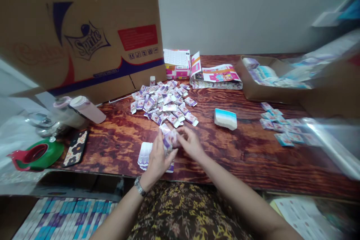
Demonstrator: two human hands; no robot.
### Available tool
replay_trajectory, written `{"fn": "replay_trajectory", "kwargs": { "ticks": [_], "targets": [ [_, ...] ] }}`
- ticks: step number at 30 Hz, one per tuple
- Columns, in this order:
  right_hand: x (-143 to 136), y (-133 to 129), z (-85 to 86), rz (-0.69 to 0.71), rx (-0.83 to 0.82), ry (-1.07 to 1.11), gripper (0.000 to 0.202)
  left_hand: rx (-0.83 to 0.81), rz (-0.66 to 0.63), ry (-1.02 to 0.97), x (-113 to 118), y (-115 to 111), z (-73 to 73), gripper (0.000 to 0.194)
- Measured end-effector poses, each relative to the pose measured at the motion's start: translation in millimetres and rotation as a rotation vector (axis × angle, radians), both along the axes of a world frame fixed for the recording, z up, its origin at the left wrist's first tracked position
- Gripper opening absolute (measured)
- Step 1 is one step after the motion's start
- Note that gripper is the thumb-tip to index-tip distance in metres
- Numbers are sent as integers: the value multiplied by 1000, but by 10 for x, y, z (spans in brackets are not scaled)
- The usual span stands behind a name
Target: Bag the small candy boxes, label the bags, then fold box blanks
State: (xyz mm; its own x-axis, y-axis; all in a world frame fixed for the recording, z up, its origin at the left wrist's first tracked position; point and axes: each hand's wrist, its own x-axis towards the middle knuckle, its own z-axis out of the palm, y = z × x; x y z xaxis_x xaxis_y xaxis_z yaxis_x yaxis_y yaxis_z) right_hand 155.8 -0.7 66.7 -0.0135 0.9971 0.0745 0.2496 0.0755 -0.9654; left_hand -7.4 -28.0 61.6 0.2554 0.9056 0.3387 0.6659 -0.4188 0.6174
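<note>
Between my two hands is a small purple-and-white carton (168,137), slightly blurred. My left hand (158,157) wears a metal watch at the wrist and is closed around the carton from the left. The fingers of my right hand (191,143) pinch its right end. Under and beside my left hand lies a fanned stack of flat cartons (144,153). Just beyond my hands is a heap of small purple-and-white cartons (165,101), several with open flaps. A block of blue-and-white folded papers (225,119) lies to the right of the heap.
A large cardboard box (84,26) stands at the back left. Bottles (87,109), a phone (75,149) and a green tape dispenser (39,153) sit at left. An open cardboard box (270,92) and scattered small packs (287,129) are at right.
</note>
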Motion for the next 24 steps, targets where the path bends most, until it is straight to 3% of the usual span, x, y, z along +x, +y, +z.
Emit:
{"fn": "replay_trajectory", "kwargs": {
  "ticks": [3,6,9,13,17,21,24],
  "targets": [
    [29,212,-53,-104,64,-24,50,94,39,28,-138,-11,-35,62],
    [6,104,-194,122,171,-307,61,94,-84,172,-247,-116,-210,44],
    [-64,-141,-433,344,229,-577,71,96,-144,309,-305,-226,-432,47],
    [-122,-284,-621,291,238,-733,61,144,-141,370,-340,-286,-584,54],
    [-83,-255,-484,172,192,-543,31,146,-110,376,-276,-309,-504,60],
    [-62,-264,-228,187,107,-209,27,104,-29,298,-118,-312,-344,72],
    [-59,-284,-95,183,84,-109,26,32,-14,225,-36,-273,-283,61]
  ]
}}
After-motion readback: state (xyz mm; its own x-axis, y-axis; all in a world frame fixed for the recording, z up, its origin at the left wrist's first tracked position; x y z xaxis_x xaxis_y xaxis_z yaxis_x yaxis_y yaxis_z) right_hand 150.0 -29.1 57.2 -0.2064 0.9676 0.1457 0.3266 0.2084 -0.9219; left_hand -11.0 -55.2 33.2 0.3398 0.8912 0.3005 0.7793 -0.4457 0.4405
